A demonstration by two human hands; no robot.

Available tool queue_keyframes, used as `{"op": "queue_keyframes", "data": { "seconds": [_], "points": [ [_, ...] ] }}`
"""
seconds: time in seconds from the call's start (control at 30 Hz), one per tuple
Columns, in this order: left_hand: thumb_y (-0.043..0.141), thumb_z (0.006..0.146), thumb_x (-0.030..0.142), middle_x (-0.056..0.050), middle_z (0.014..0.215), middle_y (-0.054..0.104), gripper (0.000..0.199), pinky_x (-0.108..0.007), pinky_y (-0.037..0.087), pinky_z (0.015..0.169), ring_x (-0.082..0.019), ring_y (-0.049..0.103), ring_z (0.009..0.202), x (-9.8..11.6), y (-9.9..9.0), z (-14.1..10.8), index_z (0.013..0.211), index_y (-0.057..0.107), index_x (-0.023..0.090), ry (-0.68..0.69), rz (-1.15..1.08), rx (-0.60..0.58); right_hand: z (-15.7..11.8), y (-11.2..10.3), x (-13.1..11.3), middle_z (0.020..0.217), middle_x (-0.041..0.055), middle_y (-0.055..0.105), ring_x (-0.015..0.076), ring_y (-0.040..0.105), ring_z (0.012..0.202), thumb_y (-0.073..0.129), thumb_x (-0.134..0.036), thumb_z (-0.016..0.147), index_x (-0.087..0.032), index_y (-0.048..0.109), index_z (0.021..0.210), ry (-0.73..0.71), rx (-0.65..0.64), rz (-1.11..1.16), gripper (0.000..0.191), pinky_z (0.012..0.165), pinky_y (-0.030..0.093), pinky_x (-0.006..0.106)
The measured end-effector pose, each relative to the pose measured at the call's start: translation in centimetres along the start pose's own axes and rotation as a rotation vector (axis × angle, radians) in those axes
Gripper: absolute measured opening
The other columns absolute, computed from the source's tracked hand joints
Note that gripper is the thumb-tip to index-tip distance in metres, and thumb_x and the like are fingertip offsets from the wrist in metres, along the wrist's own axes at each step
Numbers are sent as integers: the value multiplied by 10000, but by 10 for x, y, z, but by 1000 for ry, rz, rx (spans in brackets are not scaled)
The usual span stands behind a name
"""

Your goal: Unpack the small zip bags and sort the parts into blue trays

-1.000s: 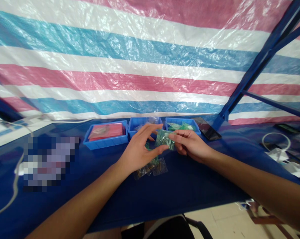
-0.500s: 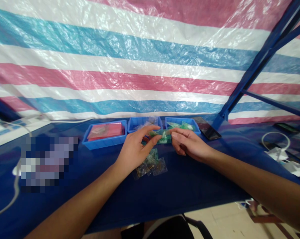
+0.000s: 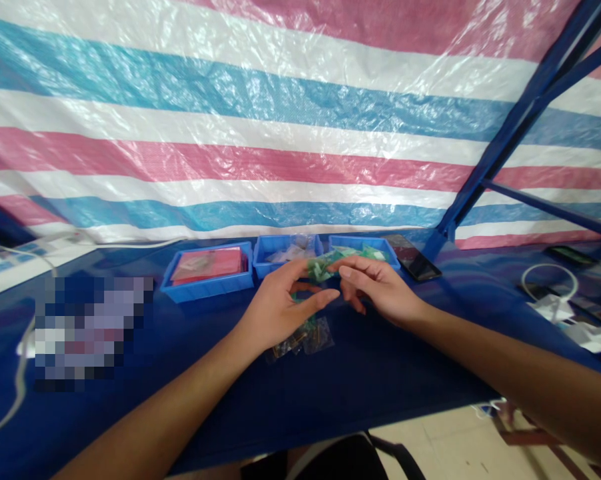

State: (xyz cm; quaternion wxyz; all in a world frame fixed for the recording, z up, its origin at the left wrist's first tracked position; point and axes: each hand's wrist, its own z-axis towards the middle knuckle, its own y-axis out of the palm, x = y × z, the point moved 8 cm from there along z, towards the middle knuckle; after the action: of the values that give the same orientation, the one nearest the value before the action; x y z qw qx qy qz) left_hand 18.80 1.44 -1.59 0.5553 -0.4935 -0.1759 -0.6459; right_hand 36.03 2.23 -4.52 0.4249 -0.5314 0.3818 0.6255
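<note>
"Where's the green packet (image 3: 320, 269)?"

"Between the hands, just near of the middle blue bin (image 3: 264, 269). The right hand (image 3: 388, 290) pinches its right edge; the left hand (image 3: 275, 308) has its thumb spread, and I can't tell whether its fingers grip."

"Handling tips?"

"Pinch the film lightly, support both sides, and keep it above the clear packets (image 3: 319, 335) on the surface (image 3: 380, 380)."

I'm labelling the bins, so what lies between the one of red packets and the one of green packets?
Another blue bin, holding clear bags; the head view shows it.
</note>
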Motion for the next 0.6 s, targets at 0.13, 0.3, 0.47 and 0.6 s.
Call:
{"op": "queue_keyframes", "data": {
  "seconds": [0.13, 0.3, 0.47, 0.6],
  "points": [
    [717, 1047, 412, -85, 1161, 799, 289, -399, 695, 927, -258, 787, 1047, -5, -2, 0, 1270, 756, 233, -5, 77, 6, -3, 11, -1, 776, 8, 711, 135, 642, 544, 736, -636, 977, -203, 755, 1026, 13, -97, -16, 435, 498, 509, 265],
    [731, 1033, 428, -35, 1003, 759, 240, -382, 718, 883, -205, 765, 902, -14, -12, 3, 1123, 765, 208, -59, -21, 111, 0, -6, -7, 697, -32, 662, 114, 572, 488, 823, -567, 930, -215, 698, 952, -72, 76, -52, 373, 472, 462, 254],
    [774, 1007, 415, -44, 1038, 798, 314, -395, 716, 895, -214, 797, 917, -18, -2, 2, 1245, 719, 217, -86, -177, 35, 0, -12, -11, 791, -33, 672, 125, 589, 599, 906, -466, 871, -244, 704, 1085, -171, 159, -65, 368, 549, 483, 259],
    [758, 1021, 431, -79, 1108, 836, 342, -396, 695, 897, -245, 826, 951, -15, 5, 1, 1290, 719, 223, -72, -104, -61, -3, -6, -14, 1042, 63, 746, 211, 702, 884, 879, -456, 902, -245, 790, 1028, -243, 101, -198, 262, 769, 577, 342]
  ]
}}
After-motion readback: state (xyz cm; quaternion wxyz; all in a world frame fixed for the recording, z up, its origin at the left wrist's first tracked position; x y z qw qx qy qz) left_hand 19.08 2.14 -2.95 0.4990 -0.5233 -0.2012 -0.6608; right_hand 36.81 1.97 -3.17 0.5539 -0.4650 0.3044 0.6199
